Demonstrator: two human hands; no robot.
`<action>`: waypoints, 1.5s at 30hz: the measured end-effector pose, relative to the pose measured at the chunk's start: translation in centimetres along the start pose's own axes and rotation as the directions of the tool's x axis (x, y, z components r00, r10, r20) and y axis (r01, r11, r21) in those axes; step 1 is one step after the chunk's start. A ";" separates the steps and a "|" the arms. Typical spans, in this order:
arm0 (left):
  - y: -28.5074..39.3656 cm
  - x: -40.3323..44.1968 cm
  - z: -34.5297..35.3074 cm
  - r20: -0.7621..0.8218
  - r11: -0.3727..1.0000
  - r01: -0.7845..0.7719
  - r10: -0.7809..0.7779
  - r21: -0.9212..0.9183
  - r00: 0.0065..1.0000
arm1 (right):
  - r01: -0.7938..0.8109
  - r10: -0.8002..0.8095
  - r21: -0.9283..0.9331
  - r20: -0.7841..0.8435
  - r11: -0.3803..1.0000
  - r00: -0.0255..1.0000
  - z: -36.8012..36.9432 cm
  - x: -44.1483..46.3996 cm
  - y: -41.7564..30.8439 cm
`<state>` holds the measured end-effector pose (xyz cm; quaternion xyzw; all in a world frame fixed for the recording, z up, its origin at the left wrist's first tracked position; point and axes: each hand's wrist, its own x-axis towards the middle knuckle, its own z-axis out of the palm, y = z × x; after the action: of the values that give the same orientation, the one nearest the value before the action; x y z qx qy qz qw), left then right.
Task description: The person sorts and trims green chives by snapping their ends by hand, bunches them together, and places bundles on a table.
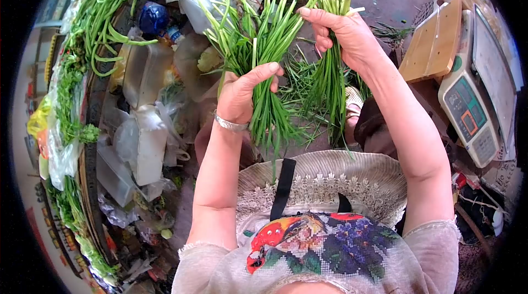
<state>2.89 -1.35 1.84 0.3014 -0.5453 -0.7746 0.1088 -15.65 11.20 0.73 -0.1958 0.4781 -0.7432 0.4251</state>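
Observation:
My left hand point(245, 93) is wrapped around a loose, fanned bunch of garlic chives point(267, 35), its pale cut ends pointing up and the green leaves hanging below. To the right, my right hand point(344, 33) grips a smaller, tighter bunch of garlic chives point(330, 96), also pale ends up, with leaves dangling towards the floor. My right thumb and forefinger reach close to the edge of the left bunch; whether they pinch a single stalk of it I cannot tell. Loose chive leaves point(300, 74) lie scattered on the floor below both hands.
A digital scale point(470, 107) stands at right, beside a wooden board point(434, 41). Long green beans point(118, 14) and leafy greens point(71, 112) line a stall edge at left. Underneath are a white foam box point(151, 143), plastic bags and a blue bottle point(153, 17). A sandalled foot point(353, 104) shows below.

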 end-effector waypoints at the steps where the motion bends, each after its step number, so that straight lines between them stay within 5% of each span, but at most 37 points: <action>1: 0.0 0.0 -0.1 -0.006 1.000 0.007 -0.007 -0.022 1.000 | 0.000 0.000 0.000 0.000 1.000 1.000 0.0 0.0 -0.1; 6: 0.1 -0.2 -0.1 -0.028 0.998 0.010 -0.008 0.062 1.000 | -0.026 0.049 0.180 -0.125 0.983 0.991 -0.4 0.5 -0.3; 13: 0.2 -0.2 0.1 0.013 0.999 -0.032 0.032 0.026 0.999 | 0.068 -0.050 0.142 -0.126 0.988 0.991 -0.5 0.5 -0.4; 29: 0.7 0.0 -1.7 -0.044 0.993 -0.028 0.023 -0.112 0.999 | 0.322 -0.209 0.203 -0.437 0.925 0.875 -9.2 2.4 -3.2; 36: 1.1 0.9 -4.4 -0.277 0.975 -0.122 0.066 -0.187 0.959 | 0.498 -0.277 0.263 -0.580 0.827 0.766 -12.2 2.6 -4.6; 40: 0.9 0.9 -4.7 -0.357 0.949 -0.213 0.121 -0.231 0.926 | 0.504 -0.395 0.067 -0.536 0.861 0.746 -12.2 2.6 -4.5; 45: 0.8 0.7 -3.9 -0.229 0.950 -0.232 0.184 -0.207 0.956 | 0.353 -0.278 0.032 -0.553 0.935 0.786 -8.4 2.0 -3.8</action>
<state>4.49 -5.10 1.44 0.3063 -0.4656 -0.7813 0.2809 -24.31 14.80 -0.10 -0.0269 0.4880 -0.8586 0.1548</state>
